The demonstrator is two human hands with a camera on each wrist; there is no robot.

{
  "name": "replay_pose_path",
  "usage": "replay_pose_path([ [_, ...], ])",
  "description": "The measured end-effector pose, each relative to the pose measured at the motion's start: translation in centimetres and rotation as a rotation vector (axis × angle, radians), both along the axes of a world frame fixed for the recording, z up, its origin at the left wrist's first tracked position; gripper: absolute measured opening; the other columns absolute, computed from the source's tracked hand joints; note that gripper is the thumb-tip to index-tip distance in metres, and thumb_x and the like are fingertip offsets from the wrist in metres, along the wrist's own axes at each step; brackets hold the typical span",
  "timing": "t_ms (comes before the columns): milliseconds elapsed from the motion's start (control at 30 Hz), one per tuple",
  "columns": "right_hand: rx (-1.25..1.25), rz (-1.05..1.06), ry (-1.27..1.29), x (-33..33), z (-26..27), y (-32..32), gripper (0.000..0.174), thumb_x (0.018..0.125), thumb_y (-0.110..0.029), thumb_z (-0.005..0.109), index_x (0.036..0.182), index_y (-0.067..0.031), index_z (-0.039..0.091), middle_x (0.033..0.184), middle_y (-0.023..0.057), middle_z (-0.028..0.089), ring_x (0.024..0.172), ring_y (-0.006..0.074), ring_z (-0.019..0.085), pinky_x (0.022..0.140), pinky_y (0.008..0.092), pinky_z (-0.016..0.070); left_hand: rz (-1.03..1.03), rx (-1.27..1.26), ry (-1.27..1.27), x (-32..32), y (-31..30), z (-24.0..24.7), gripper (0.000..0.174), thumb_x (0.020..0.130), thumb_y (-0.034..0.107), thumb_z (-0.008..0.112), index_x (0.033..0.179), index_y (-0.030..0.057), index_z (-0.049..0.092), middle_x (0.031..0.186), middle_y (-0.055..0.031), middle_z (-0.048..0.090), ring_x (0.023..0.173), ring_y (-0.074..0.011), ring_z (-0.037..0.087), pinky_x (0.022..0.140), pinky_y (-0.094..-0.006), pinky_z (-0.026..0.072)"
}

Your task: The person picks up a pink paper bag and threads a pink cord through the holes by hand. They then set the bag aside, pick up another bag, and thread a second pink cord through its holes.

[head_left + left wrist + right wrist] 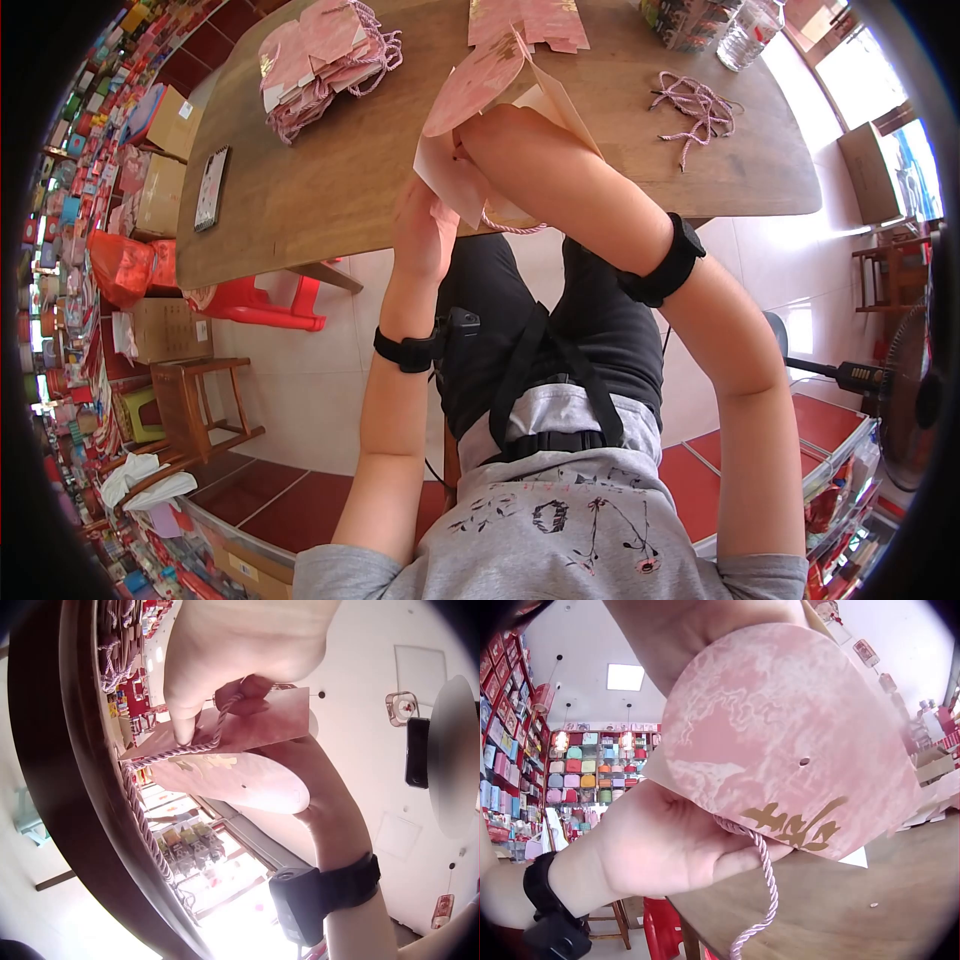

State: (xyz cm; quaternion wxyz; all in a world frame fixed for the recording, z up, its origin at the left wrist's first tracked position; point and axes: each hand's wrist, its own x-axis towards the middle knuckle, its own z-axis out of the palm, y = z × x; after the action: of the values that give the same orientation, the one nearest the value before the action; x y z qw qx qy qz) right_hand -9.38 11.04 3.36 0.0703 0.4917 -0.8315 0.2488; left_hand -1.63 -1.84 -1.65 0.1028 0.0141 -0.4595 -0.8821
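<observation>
A pink marbled paper bag (470, 85) (780, 742) with gold lettering is held up over the near edge of the wooden table (330, 200). My left hand (425, 230) (675, 847) grips its lower edge, the thumb (180, 712) pinning a twisted pink cord (202, 746) (761, 885) against the card. The cord hangs in a loop (512, 228) below the bag. My right hand (487, 128) reaches in between the bag's flaps, which hide its fingers.
On the table lie a heap of finished pink bags (320, 60), flat pink bags (530, 20), loose cords (700, 105), a water bottle (750, 30) and a dark flat booklet (212, 188). A red stool (265, 300) and a wooden stool (200, 400) stand at the left.
</observation>
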Motion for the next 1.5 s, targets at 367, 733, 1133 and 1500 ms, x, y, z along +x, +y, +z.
replay_pose_path([
  [367, 0.046, -0.068, -0.076, 0.0, 0.2, -0.1, 0.012, 0.07, -0.004, 0.061, 0.081, 0.0009, 0.06, 0.075, 0.0155, 0.064, 0.073, 0.0291, 0.064, 0.061, 0.0339, 0.0505, 0.025, 0.035, -0.025, -0.2, 0.7, 0.3, 0.035, 0.096, 0.021, 0.038, 0.121, 0.0, 0.051, 0.117, -0.0062, 0.056, 0.112, -0.0156, 0.05, 0.098, -0.0317, 0.0351],
  [733, 0.022, -0.004, -0.095, -0.7, 0.1, 0.2, 0.015, 0.081, -0.013, 0.055, 0.088, -0.0024, 0.062, 0.079, 0.0136, 0.064, 0.073, 0.0284, 0.062, 0.064, 0.0347, 0.0486, 0.013, 0.149, -0.035, -0.7, -1.1, -2.2, 0.035, 0.095, 0.021, 0.036, 0.119, -0.0021, 0.05, 0.119, -0.0101, 0.056, 0.111, -0.0183, 0.053, 0.093, -0.0332, 0.0436],
  [1133, 0.057, -0.112, -0.173, -0.8, 0.8, -0.2, 0.017, 0.081, -0.015, 0.055, 0.089, -0.0023, 0.062, 0.079, 0.0161, 0.063, 0.07, 0.0298, 0.062, 0.061, 0.0357, 0.0479, 0.014, 0.219, -0.089, -2.1, -1.6, -1.4, 0.036, 0.097, 0.021, 0.036, 0.122, -0.002, 0.048, 0.118, -0.0119, 0.055, 0.108, -0.022, 0.054, 0.092, -0.0366, 0.0444],
  [1500, -0.014, -0.114, -0.228, -0.6, 1.4, 0.5, 0.018, 0.082, -0.017, 0.056, 0.089, -0.0011, 0.062, 0.079, 0.0161, 0.064, 0.071, 0.0303, 0.063, 0.062, 0.0364, 0.0486, -0.031, 0.269, -0.053, -2.8, -1.6, -1.6, 0.037, 0.097, 0.018, 0.032, 0.122, -0.0046, 0.046, 0.119, -0.0154, 0.054, 0.107, -0.0243, 0.055, 0.091, -0.0359, 0.0467],
])
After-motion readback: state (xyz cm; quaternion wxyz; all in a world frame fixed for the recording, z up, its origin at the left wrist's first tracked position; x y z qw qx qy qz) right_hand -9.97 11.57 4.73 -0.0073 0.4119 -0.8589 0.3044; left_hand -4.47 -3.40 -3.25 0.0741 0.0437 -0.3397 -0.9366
